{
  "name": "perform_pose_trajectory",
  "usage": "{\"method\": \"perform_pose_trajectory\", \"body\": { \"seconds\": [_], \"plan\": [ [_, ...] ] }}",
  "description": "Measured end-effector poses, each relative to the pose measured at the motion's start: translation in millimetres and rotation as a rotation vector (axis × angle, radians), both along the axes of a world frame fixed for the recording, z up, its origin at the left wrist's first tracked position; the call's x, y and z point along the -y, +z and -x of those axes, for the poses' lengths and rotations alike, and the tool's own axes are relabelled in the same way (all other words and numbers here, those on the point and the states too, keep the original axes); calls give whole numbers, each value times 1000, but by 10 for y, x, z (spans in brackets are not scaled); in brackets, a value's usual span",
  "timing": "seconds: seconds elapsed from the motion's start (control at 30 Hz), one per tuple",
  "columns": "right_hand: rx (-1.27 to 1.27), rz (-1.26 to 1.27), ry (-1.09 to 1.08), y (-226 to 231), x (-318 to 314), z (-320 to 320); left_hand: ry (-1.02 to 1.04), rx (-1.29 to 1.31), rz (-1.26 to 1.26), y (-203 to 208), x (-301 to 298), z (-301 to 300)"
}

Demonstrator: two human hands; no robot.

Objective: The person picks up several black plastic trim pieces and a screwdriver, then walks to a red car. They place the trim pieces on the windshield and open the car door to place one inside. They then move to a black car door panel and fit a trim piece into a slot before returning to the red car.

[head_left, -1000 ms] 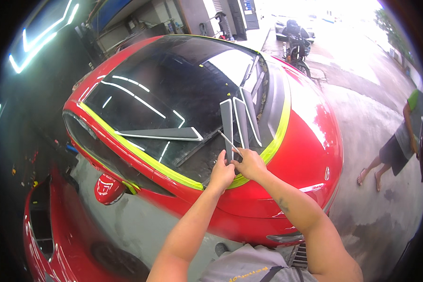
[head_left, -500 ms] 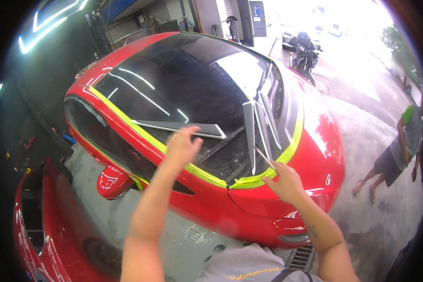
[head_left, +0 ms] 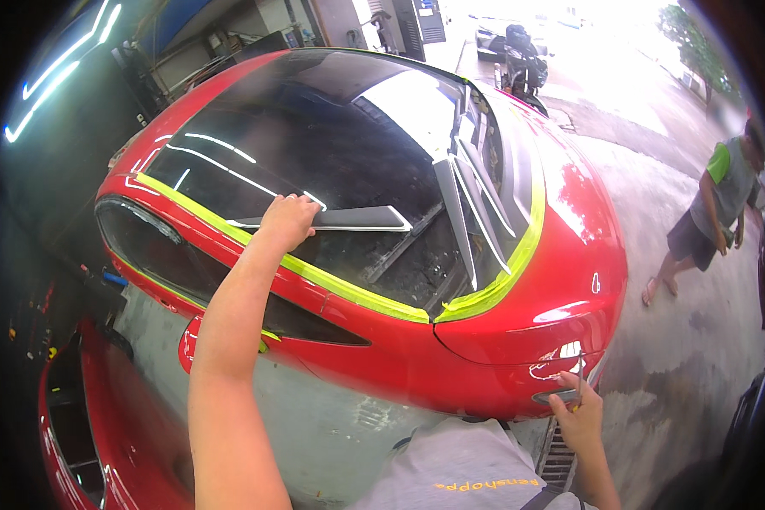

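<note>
My left hand [head_left: 288, 223] is closed, its fingers pressed together on a long dark grey trim strip [head_left: 361, 219] with white edges. That strip lies across the windscreen [head_left: 289, 127] of a red car, near its taped left edge. Away from the glass, by the car's near right corner, my right hand [head_left: 580, 416] pinches a thin, pointed tool [head_left: 580, 367]; its exact kind is unclear. Several similar grey pieces with white edges [head_left: 457, 212] lean together over the right part of the windscreen. Yellow-green masking tape [head_left: 348, 290] borders the glass.
Low on the left is another red car part or body [head_left: 136, 416]. A side mirror [head_left: 189, 340] sticks out behind my left forearm. At the right a person [head_left: 712, 204] stands on the concrete floor; a motorbike [head_left: 525, 68] is parked at the back. A floor drain [head_left: 557, 459] lies near my body.
My left hand has closed onto the trim strip, which has turned slightly. My right hand has drawn back from the windscreen corner toward me, still holding the thin tool. The view has shifted.
</note>
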State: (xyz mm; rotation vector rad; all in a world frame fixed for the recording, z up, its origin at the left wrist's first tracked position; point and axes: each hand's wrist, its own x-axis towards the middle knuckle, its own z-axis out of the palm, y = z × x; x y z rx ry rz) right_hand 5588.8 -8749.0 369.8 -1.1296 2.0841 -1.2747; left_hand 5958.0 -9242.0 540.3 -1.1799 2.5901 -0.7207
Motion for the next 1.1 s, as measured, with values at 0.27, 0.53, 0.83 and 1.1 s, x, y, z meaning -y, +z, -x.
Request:
{"method": "perform_pose_trajectory", "body": {
  "seconds": [0.27, 0.53, 0.83, 1.1],
  "plan": [
    [2, -49, -188, 242, -383, -306, -92, 77, -17, 12, 89, -62],
    [-12, -22, -175, -73, -556, -106, -39, -352, 291, 809, -443, 8],
    [51, 37, -151, -417, -634, 436, -253, -2100, -1687, -602, -2350, 22],
    [72, 20, 132, -71, -156, 430, -390, -2401, -1539, -1406, -2986, 340]
  ]
}}
